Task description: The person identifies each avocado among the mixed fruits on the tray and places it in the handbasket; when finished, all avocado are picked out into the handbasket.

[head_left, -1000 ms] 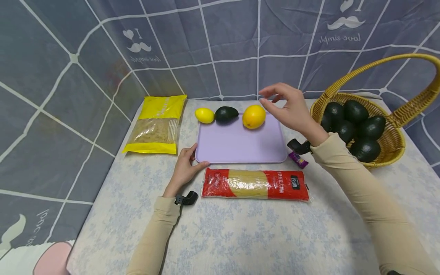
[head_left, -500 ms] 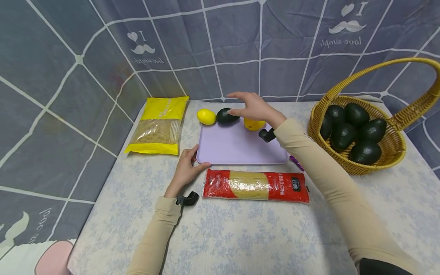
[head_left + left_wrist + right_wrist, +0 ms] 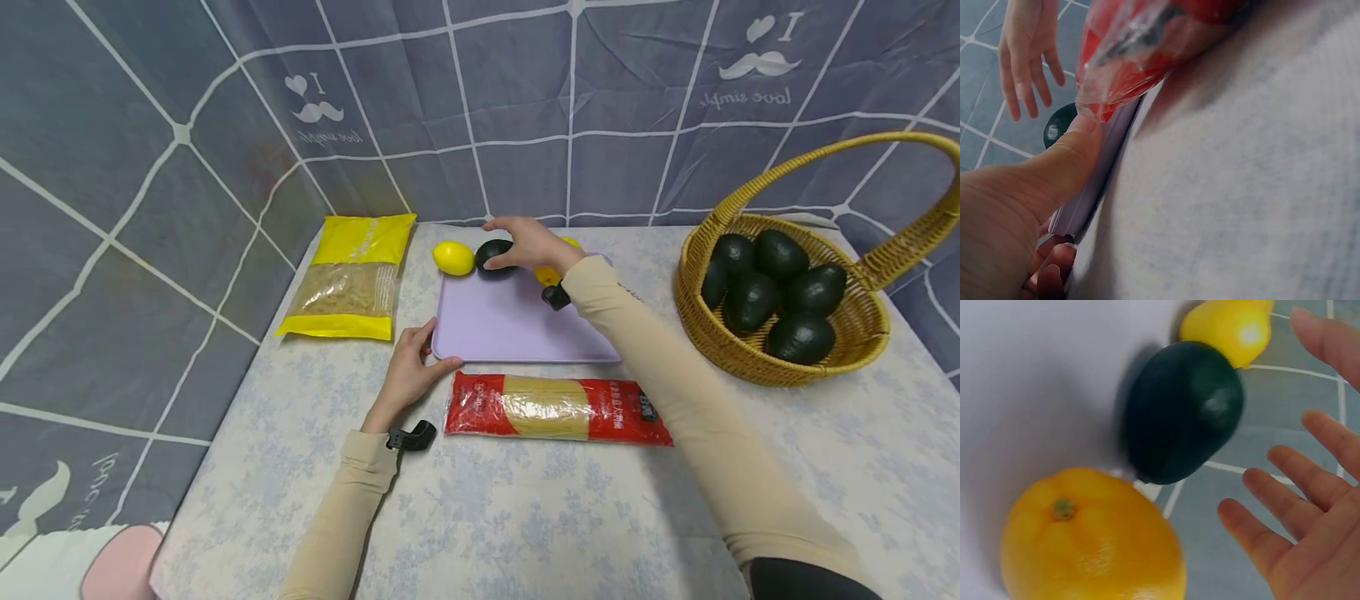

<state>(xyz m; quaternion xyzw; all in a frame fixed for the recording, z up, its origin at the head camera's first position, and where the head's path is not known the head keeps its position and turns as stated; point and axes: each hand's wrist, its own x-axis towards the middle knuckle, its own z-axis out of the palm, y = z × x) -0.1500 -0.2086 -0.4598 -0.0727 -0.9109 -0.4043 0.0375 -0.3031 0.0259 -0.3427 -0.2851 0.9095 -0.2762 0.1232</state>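
Observation:
My left hand (image 3: 408,375) holds the near left corner of a lilac tray (image 3: 517,325), its thumb along the front edge and its fingers bent at the side. My right hand (image 3: 531,243) hovers over the tray's back edge, fingers spread around the near side of a dark green avocado (image 3: 492,252). In the right wrist view the right hand (image 3: 1310,531) is apart from the avocado (image 3: 1185,412), with nothing in it. A yellow lemon (image 3: 453,258) sits left of the avocado, and an orange (image 3: 547,274) lies to the right, partly hidden by the right hand.
A red noodle packet (image 3: 551,407) lies just in front of the tray, its right end behind the right sleeve. At the back left is a yellow bag (image 3: 345,279). A wicker basket (image 3: 787,375) with several avocados stands at the right, its tall handle arched above.
My right hand has moved left from beside the orange, passing over it to the avocado. The left hand stays at the tray's corner.

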